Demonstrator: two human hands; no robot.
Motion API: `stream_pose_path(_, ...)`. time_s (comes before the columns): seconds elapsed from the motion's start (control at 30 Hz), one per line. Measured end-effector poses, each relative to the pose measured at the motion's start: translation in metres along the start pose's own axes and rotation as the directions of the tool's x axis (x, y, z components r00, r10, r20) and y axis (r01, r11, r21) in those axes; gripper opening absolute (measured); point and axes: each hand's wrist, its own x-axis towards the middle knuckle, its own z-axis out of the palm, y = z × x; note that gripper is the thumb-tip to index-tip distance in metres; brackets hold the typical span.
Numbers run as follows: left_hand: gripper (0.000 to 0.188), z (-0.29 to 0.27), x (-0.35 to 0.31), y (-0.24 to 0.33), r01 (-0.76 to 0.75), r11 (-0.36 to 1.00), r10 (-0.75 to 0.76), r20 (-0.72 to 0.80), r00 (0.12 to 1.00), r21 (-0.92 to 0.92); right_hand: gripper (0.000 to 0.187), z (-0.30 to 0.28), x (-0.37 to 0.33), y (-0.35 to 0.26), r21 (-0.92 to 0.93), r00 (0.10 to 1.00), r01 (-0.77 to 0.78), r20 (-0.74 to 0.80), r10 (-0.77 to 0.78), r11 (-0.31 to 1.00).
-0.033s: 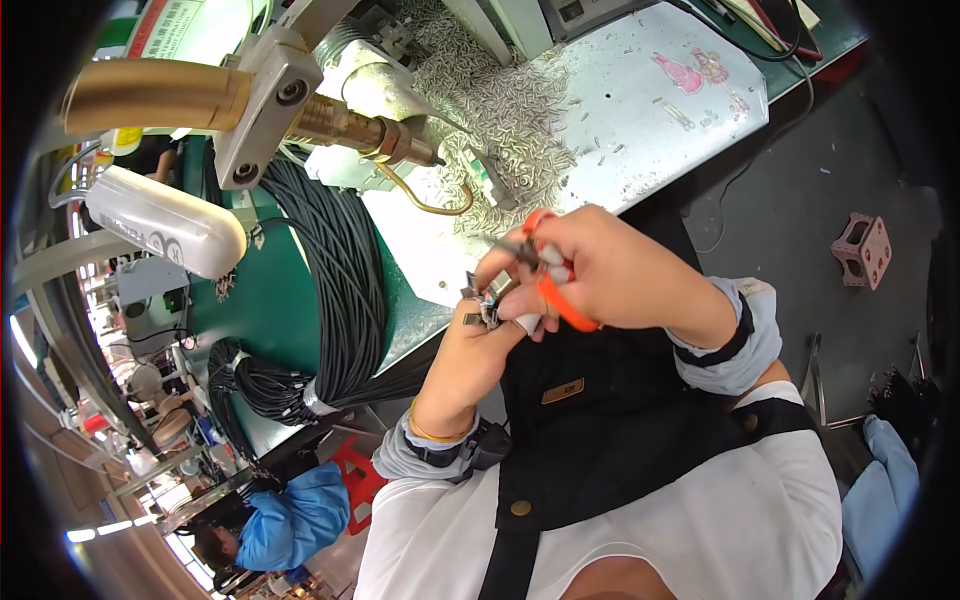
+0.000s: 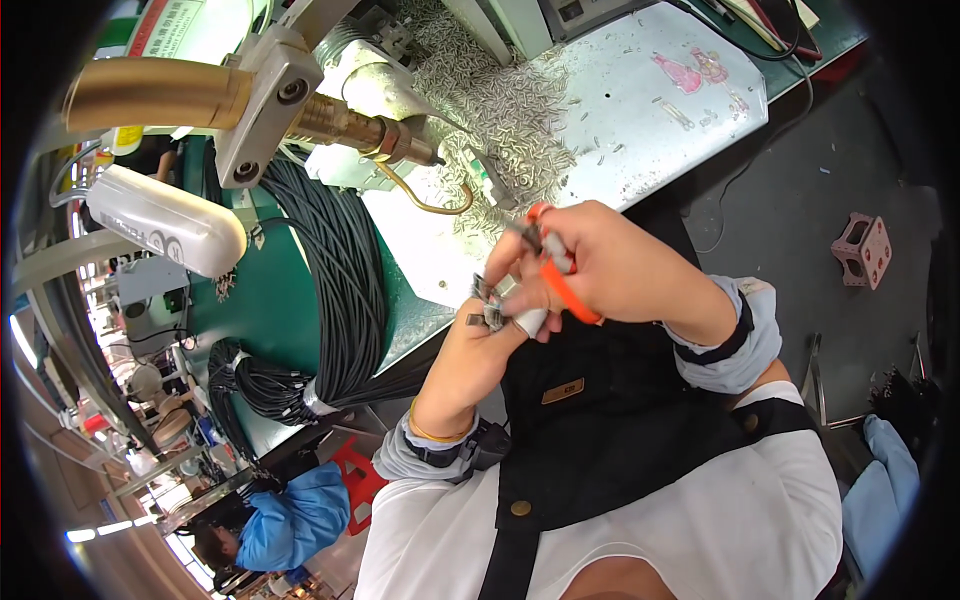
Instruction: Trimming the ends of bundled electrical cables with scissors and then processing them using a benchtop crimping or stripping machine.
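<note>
My left hand (image 2: 470,355) is closed on a small metal connector (image 2: 493,316) with a few metal and dark tabs, held up between its thumb and fingers. My right hand (image 2: 610,265) is wrapped round an orange-handled hand tool (image 2: 568,295). The tool's dark metal end (image 2: 522,235) points up and left. Motion blur hides whether this is a cutter or pliers. The right fingertips reach to the connector, just above the left thumb. White finger covers (image 2: 530,322) show where the hands meet.
A brass-nozzled machine head (image 2: 370,135) with a bent copper tube (image 2: 430,205) juts in from the left. Behind my hands, a heap of small metal pins (image 2: 500,130) covers part of the pale bench plate (image 2: 650,120). Black cables (image 2: 335,270) lie coiled at left. Another person in blue (image 2: 295,515) sits lower left.
My right hand has shifted slightly, and the tool's metal end has tipped a little upward and away from the connector. The left hand stays in place.
</note>
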Motion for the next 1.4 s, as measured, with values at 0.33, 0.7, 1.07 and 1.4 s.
stream_pose_path(0.33,0.019,-0.005,-0.004,0.005,-0.011,0.981,0.012,0.004,1.0,-0.191,0.018,0.0,0.0,0.023,-0.353,0.872,0.268,-0.307,-0.382,0.896)
stream_pose_path(0.7,0.021,-0.018,-0.005,0.008,-0.015,0.944,0.013,-0.007,1.0,-0.328,0.022,0.002,-0.005,0.041,-0.896,0.46,0.434,0.131,-0.878,0.094)
stream_pose_path(1.07,0.02,0.005,-0.005,0.001,-0.228,0.916,0.333,-0.308,0.891,0.331,0.009,0.013,-0.005,0.045,-0.77,0.619,0.426,-0.135,-0.774,0.475)
stream_pose_path(1.4,0.018,-0.003,-0.013,-0.001,-0.271,0.962,0.263,-0.372,0.89,0.033,0.017,0.013,-0.016,0.037,-0.404,0.864,0.274,-0.295,-0.408,0.873)
